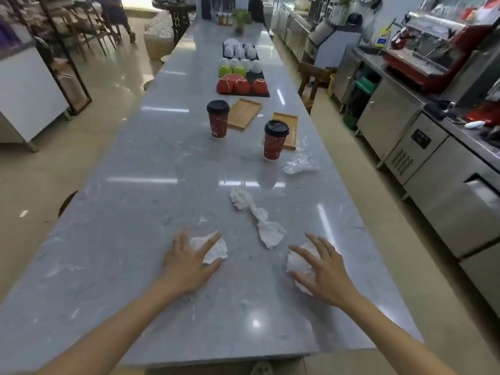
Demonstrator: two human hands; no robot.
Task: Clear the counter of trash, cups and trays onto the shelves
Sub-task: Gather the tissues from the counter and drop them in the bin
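Observation:
On the long grey marble counter, my left hand lies spread over a crumpled white napkin, fingers straight. My right hand hovers spread over a second crumpled napkin. A twisted strip of white paper lies between and beyond the hands. A clear plastic wrapper sits farther right. Two red paper cups with black lids stand upright, one left, one right. Two wooden trays lie behind them.
A black mat with red, green and white ceramic cups sits farther down the counter, then a potted plant. Steel cabinets and a red espresso machine line the right aisle. A white display case stands left.

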